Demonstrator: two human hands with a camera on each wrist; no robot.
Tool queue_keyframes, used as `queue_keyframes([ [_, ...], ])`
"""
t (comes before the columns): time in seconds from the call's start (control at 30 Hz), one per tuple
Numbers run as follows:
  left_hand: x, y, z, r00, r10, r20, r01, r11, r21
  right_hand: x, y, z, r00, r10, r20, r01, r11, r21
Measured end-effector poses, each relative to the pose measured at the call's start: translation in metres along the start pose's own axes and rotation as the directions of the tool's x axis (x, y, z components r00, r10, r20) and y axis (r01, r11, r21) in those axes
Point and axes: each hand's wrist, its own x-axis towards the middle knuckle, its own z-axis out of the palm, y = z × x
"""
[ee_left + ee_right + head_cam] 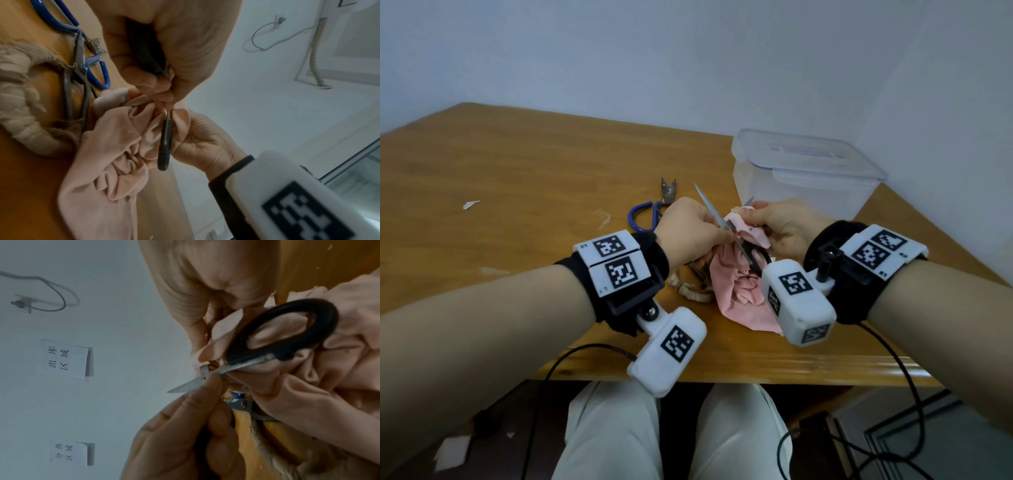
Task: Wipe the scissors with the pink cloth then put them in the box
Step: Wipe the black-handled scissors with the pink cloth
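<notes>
The left hand (690, 228) pinches the open black-handled scissors (726, 226), blades pointing away toward the lidded box (804, 171) just beyond, while the right hand (774, 224), nearer the box, grips the pink cloth (736, 291) around one blade.

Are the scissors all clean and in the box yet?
Not yet. The left hand holds the black-handled scissors while the right hand rubs them with the pink cloth. The blue-handled scissors still lie on the table, and the clear box has its lid on.
</notes>
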Motion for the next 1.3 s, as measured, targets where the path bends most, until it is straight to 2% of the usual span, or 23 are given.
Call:
queue_keyframes([
  [0.13, 0.000, 0.002, -0.002, 1.000, -0.002, 0.009, 0.002, 1.000, 0.000, -0.001, 0.004, 0.001, 0.998, 0.045, 0.032, -0.046, 0.999, 0.018],
  [0.3, -0.002, 0.002, 0.000, 1.000, 0.016, -0.002, -0.016, 1.000, -0.007, 0.005, 0.006, 0.002, 1.000, 0.000, 0.003, 0.000, 1.000, 0.005],
  [0.4, 0.001, 0.001, 0.000, 1.000, 0.000, -0.004, -0.001, 1.000, -0.015, 0.004, 0.000, -0.001, 1.000, 0.017, 0.009, -0.017, 1.000, 0.016],
  [0.57, -0.002, 0.000, 0.000, 1.000, -0.006, 0.017, 0.006, 1.000, -0.004, 0.002, 0.005, -0.001, 0.996, 0.068, 0.053, -0.064, 0.996, -0.065],
  [0.8, -0.001, 0.001, 0.003, 1.000, 0.002, 0.001, -0.002, 1.000, 0.001, 0.008, 0.006, -0.003, 1.000, -0.022, -0.004, 0.021, 0.999, -0.049],
  [0.9, -0.002, 0.000, 0.000, 1.000, -0.002, 0.009, 0.002, 1.000, -0.011, 0.007, 0.006, -0.006, 0.998, 0.022, 0.062, -0.020, 0.999, -0.046],
  [1.0, -0.002, 0.000, -0.001, 1.000, -0.001, 0.014, 0.001, 1.000, -0.005, 0.001, 0.006, -0.009, 0.987, 0.098, 0.125, -0.082, 0.988, -0.129],
  [1.2, -0.003, -0.002, 0.001, 1.000, 0.019, 0.008, -0.019, 1.000, -0.017, -0.003, 0.007, -0.013, 0.977, 0.167, 0.130, -0.153, 0.982, -0.110],
  [1.3, -0.003, -0.003, 0.002, 1.000, 0.011, -0.001, -0.011, 1.000, -0.026, -0.005, 0.008, -0.011, 0.980, 0.145, 0.134, -0.127, 0.983, -0.135],
])
